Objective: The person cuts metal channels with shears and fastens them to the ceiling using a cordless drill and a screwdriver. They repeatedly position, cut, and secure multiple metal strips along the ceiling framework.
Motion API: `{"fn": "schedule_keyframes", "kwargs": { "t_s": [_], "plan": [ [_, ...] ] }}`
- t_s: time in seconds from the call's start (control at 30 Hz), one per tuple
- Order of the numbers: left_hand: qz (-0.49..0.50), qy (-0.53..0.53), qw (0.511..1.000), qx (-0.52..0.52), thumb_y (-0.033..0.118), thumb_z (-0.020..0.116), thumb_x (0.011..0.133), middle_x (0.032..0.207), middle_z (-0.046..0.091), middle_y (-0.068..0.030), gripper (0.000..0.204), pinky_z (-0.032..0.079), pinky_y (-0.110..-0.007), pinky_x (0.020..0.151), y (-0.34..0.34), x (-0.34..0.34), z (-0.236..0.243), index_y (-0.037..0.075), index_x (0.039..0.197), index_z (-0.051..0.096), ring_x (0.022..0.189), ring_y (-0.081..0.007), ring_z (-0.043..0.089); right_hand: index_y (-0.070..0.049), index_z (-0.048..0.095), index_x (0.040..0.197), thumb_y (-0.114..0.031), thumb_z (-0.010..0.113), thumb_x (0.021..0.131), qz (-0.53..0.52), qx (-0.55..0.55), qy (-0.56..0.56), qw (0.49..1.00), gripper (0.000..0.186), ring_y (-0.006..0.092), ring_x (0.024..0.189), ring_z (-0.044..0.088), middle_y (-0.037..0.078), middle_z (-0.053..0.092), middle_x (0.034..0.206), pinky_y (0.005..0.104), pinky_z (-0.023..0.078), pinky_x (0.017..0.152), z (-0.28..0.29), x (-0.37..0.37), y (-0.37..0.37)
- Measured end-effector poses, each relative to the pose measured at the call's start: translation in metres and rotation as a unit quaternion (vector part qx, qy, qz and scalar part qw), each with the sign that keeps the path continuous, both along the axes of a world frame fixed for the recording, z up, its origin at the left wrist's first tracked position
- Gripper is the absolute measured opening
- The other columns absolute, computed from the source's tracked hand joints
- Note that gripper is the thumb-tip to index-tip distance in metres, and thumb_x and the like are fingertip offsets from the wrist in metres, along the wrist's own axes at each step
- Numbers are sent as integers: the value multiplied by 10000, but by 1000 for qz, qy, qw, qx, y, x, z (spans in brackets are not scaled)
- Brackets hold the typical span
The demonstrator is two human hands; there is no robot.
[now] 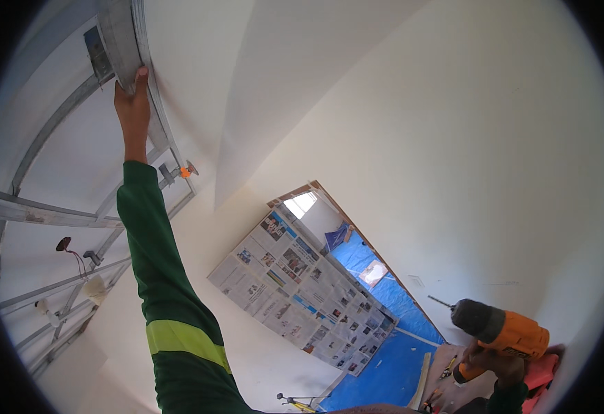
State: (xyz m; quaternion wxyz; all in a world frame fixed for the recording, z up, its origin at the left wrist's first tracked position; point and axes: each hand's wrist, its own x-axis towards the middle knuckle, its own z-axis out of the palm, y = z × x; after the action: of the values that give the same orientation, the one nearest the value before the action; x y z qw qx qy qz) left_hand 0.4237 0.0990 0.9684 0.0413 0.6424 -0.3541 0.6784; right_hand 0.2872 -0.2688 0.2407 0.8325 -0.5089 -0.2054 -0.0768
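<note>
My left arm, in a green sleeve with a lime band, reaches up to a ceiling frame of thin metal bars. My left hand point(133, 107) is closed on a grey metal channel point(118, 34), thumb along its near edge; the other fingers are partly hidden behind it. Low on the right, my right hand point(501, 362) grips an orange and black cordless drill point(519, 334). A long, thin drill bit point(441, 301) sticks out of its chuck, pointing up and left, away from the channel.
Loose wires point(80, 263) and small fittings hang from the frame, with an orange clip point(185, 172) at its edge. Below are a newspaper-covered door point(302, 290) beside a doorway and blue sheeting point(378, 376). Pliers point(447, 371) lie near the drill; a white wall point(468, 152) rises right.
</note>
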Motion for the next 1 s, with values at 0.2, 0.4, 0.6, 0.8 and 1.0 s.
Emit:
{"fn": "schedule_keyframes", "kwargs": {
  "t_s": [0.2, 0.4, 0.6, 0.8, 1.0],
  "plan": [
    [-15, 42, 999, 9, 523, 815, 991, 1394, 711, -213, 784, 477, -369, 1124, 3, -5, 7, -101, 1432, 641, 1309, -293, 655, 14, 674, 1139, -75, 813, 849, 74, 31, -12, 997, 333, 291, 763, 764, 125, 725, 817, 457, 641, 755, -5, 15, 10],
    [5, 17, 1000, -6, 521, 828, 984, 1241, 785, -155, 692, 515, -340, 1042, 3, -7, 7, -86, 1303, 733, 1161, -244, 712, 20, 682, 1136, -42, 829, 822, 101, 26, -15, 994, 352, 290, 791, 781, 128, 740, 833, 457, 654, 762, -13, 27, 26],
    [24, 97, 995, -25, 543, 852, 958, 1223, 786, -156, 730, 535, -351, 1017, 2, -13, 9, -87, 1309, 739, 1125, -231, 717, 25, 691, 1132, -9, 845, 794, 81, 14, -28, 996, 373, 289, 818, 797, 131, 756, 850, 456, 668, 769, 3, 16, 20],
    [-57, 91, 994, -12, 555, 878, 909, 961, 807, -122, 682, 585, -365, 803, 7, 4, 12, -69, 1166, 784, 854, -215, 742, 49, 704, 1236, 8, 909, 753, -15, 24, -27, 999, 526, 289, 809, 802, 135, 777, 873, 457, 673, 763, 55, -15, 18],
    [-36, 133, 990, -38, 659, 878, 848, 989, 810, -140, 766, 577, -420, 899, 12, 7, 14, -29, 1173, 800, 913, -276, 751, 37, 718, 1213, 12, 945, 743, -53, -11, -55, 997, 523, 271, 823, 800, 139, 796, 902, 444, 668, 768, 80, -38, 10]
  ]
}}
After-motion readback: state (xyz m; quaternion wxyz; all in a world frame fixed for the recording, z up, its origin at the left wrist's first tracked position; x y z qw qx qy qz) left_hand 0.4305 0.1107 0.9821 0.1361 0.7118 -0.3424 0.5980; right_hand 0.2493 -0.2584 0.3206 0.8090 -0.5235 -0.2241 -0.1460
